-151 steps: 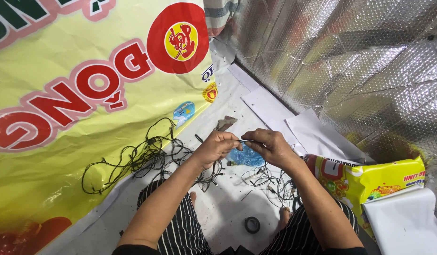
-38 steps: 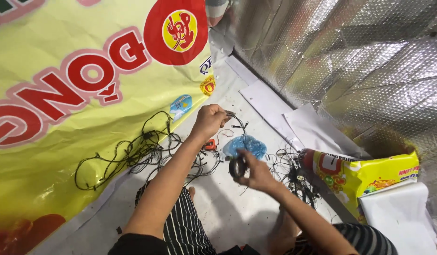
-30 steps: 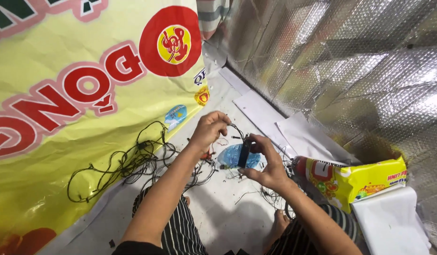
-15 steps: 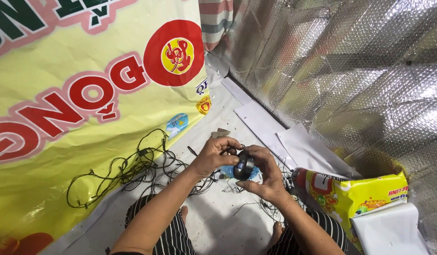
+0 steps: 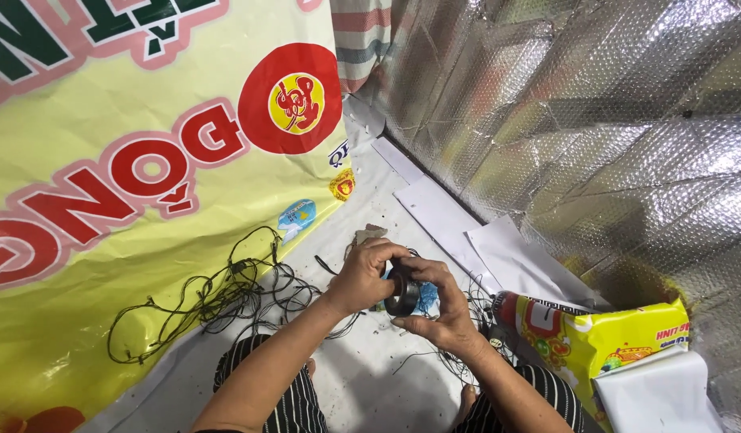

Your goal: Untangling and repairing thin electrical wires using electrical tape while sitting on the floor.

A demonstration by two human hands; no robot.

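Gripping a black roll of tape (image 5: 403,290) between both hands, the person held it just above the floor mat (image 5: 362,385), in front of their knees. A second or so earlier the right hand alone had carried that dark ring low over the mat while the left hand reached away toward the tangle of wire; by this moment the two had come together and the roll sat upright between them. The left hand (image 5: 364,277) was curled over the top and near side of the roll, thumb and fingers closed on its rim. The right hand (image 5: 441,314) cupped it from below and the far side, fingers closed on the lower rim. A thin strand may have run from the roll toward the left fingertips, though the view was too small to be sure. Judged from that, the work had passed from fetching the roll to working at it with both hands.

Under the hands lay a small blue packet (image 5: 425,300), partly hidden. A loose tangle of thin black wire (image 5: 218,297) spread across the mat to the left, reaching onto the yellow printed banner (image 5: 106,240) that covered the left side of the floor. More wire lay bunched near the right knee. To the right, a yellow and red bag (image 5: 595,341) rested beside white sheets of paper (image 5: 498,248), against the silver bubble-foil wall (image 5: 595,120).
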